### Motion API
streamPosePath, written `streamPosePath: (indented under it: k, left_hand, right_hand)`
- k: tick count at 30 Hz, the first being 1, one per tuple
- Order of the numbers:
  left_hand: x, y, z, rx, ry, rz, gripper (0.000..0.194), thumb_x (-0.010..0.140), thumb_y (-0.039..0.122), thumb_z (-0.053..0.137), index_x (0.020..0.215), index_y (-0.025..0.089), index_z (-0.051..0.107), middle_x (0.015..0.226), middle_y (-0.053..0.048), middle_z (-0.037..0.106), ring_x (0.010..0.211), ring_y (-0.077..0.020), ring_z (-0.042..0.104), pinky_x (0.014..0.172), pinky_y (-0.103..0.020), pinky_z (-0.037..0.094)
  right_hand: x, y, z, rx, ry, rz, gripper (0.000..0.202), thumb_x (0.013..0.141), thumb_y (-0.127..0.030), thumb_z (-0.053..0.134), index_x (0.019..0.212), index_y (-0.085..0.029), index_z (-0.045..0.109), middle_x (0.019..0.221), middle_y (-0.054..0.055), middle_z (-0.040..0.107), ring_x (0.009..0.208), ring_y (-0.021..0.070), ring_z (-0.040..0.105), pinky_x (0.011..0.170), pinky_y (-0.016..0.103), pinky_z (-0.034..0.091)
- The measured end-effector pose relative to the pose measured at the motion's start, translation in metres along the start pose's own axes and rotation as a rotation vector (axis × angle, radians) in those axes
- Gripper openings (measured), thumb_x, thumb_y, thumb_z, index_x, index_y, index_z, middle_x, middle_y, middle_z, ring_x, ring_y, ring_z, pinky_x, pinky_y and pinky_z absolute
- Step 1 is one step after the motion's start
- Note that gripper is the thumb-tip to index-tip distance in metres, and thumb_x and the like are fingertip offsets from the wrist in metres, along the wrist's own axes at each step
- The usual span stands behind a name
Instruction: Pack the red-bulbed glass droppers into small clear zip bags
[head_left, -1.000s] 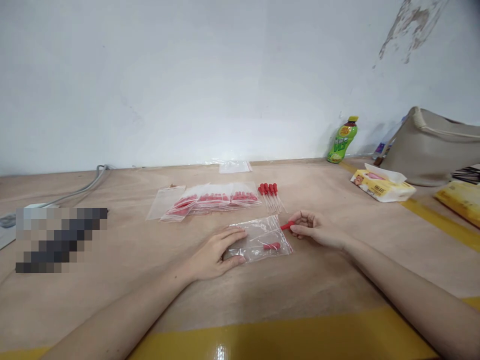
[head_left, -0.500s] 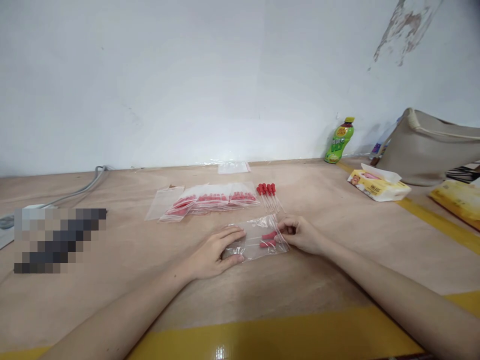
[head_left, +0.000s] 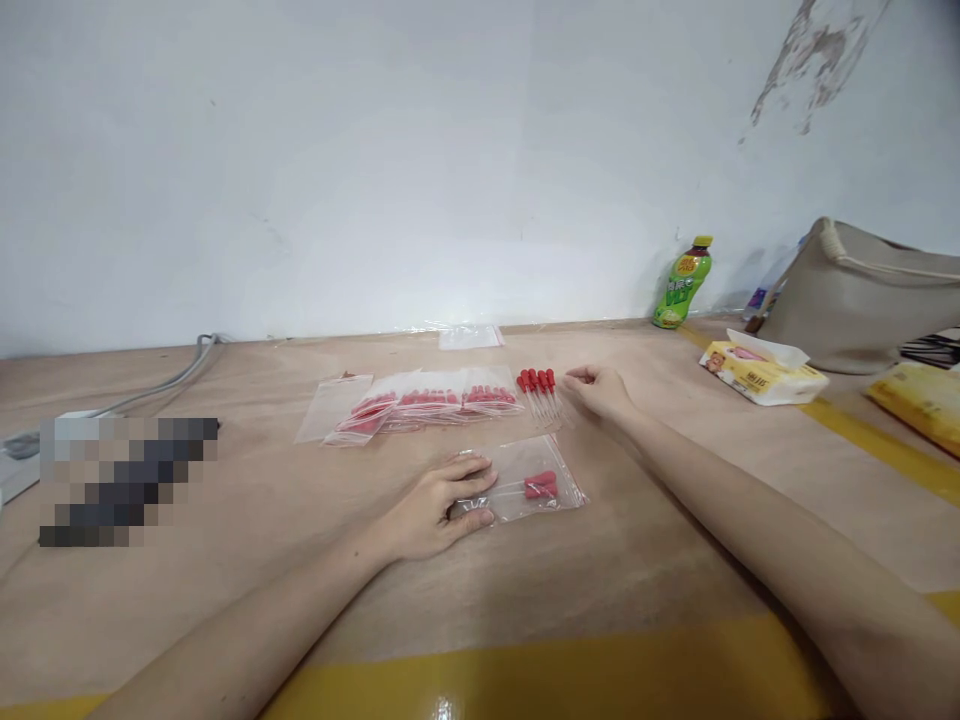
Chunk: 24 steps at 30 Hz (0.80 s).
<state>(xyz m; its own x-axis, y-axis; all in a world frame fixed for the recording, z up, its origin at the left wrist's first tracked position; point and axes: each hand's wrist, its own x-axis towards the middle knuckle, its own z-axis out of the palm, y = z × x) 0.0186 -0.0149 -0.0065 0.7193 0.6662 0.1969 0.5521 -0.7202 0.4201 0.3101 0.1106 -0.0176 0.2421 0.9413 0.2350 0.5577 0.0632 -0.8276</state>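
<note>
My left hand point(head_left: 435, 508) lies with fingers spread on the left end of a clear zip bag point(head_left: 517, 455), holding it flat against the table. Inside that bag are droppers with red bulbs point(head_left: 541, 485), their thin clear stems pointing left. Beyond it, several loose droppers point(head_left: 535, 380) lie side by side, red bulbs toward the wall. Just to their right is my right hand point(head_left: 604, 392), its fingers loosely bent and apart, with nothing visible in them. Left of the loose droppers, several filled zip bags point(head_left: 427, 398) overlap in a row.
By the wall lies a flat clear packet point(head_left: 471, 337). A green drink bottle point(head_left: 682, 285), a yellow tissue pack point(head_left: 765, 375) and a beige bag point(head_left: 847, 300) stand at the right. A grey cable point(head_left: 161, 378) and a blurred dark object point(head_left: 135, 490) are at the left.
My right hand has left the zip bag's open end and moved up beside the loose droppers. The red bulbs inside the bag now lie close together. My left hand stays on the bag.
</note>
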Motion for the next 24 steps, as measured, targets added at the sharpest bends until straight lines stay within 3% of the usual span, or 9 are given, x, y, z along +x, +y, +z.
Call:
streamPosePath:
  k: [6,11,14,18,24]
  left_hand:
    - [-0.001,0.0,0.0,0.002,0.001,0.007,0.047,0.084,0.042,0.049,0.127,0.023,0.045,0.134,-0.008,0.041,0.126,-0.0236,0.034,0.105,-0.042,0.029]
    - [0.0,0.001,0.0,-0.011,0.006,0.012,0.047,0.084,0.04,0.05,0.127,0.022,0.045,0.134,-0.008,0.042,0.126,-0.0237,0.035,0.104,-0.043,0.029]
    - [0.0,0.002,0.0,-0.012,0.001,0.011,0.047,0.084,0.04,0.05,0.127,0.021,0.045,0.134,-0.009,0.042,0.125,-0.0235,0.035,0.105,-0.042,0.029]
    - [0.0,0.002,-0.001,-0.01,-0.001,0.012,0.046,0.084,0.039,0.05,0.127,0.02,0.045,0.134,-0.009,0.041,0.126,-0.023,0.035,0.105,-0.042,0.029]
    - [0.0,0.003,-0.001,-0.003,0.011,0.018,0.046,0.085,0.04,0.05,0.127,0.021,0.045,0.133,-0.009,0.042,0.125,-0.0234,0.035,0.104,-0.043,0.03]
  right_hand:
    - [0.028,-0.002,0.026,-0.031,0.076,0.102,0.028,0.057,-0.041,0.062,0.068,-0.016,0.069,0.076,0.008,0.068,0.081,0.0238,0.06,0.071,0.03,0.044]
    - [0.029,-0.008,0.03,0.06,0.106,0.219,0.017,0.054,-0.032,0.063,0.057,-0.015,0.062,0.056,0.005,0.061,0.061,0.0179,0.058,0.053,0.025,0.041]
    - [0.026,-0.013,0.023,0.194,0.101,0.274,0.016,0.06,-0.031,0.059,0.056,-0.015,0.057,0.051,0.004,0.057,0.047,0.0121,0.051,0.041,0.022,0.035]
    - [0.016,-0.018,0.003,0.424,0.038,0.286,0.015,0.068,-0.028,0.055,0.061,-0.015,0.054,0.062,0.005,0.061,0.043,0.0072,0.047,0.035,0.019,0.032]
    - [-0.011,0.002,-0.019,0.7,-0.026,0.26,0.017,0.076,-0.03,0.052,0.065,-0.017,0.05,0.062,0.004,0.058,0.041,0.0057,0.043,0.037,0.018,0.037]
